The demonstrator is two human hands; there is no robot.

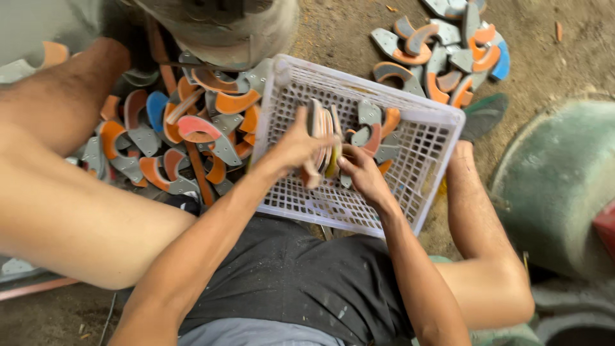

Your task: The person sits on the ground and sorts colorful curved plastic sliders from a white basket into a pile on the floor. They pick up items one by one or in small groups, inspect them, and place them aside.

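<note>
Head view, looking down into a white perforated plastic crate (419, 138) set on the dirt floor between the person's knees. Left hand (296, 146) is closed around a stack of flat grey-and-orange crescent-shaped metal plates (322, 142), thumb up over the near face and fingers (310, 176) wrapped under the lower edge; the plates stand on edge, faces pressed together. Right hand (362, 174) sits just beside the stack on its right, fingertips curled against the lowest plates; it touches them, but whether it pinches one plate or only steadies the pack cannot be told, since the fingertips are hidden behind the stack. Key relation: the stack's long axis, meaning the direction through its thickness, runs roughly left to right across the crate, so the left hand bears on one end face and the right hand on the other. Each single plate stands upright, its length running away from the person toward the far crate wall. The left hand carries the load; the right is nearer the loose grey and orange plates (375, 134) lying flat in the crate's right half, touching one another. Outside the crate: a large heap of like plates (186, 131) to the left, a smaller heap (448, 54) at upper right, well apart from both hands.
</note>
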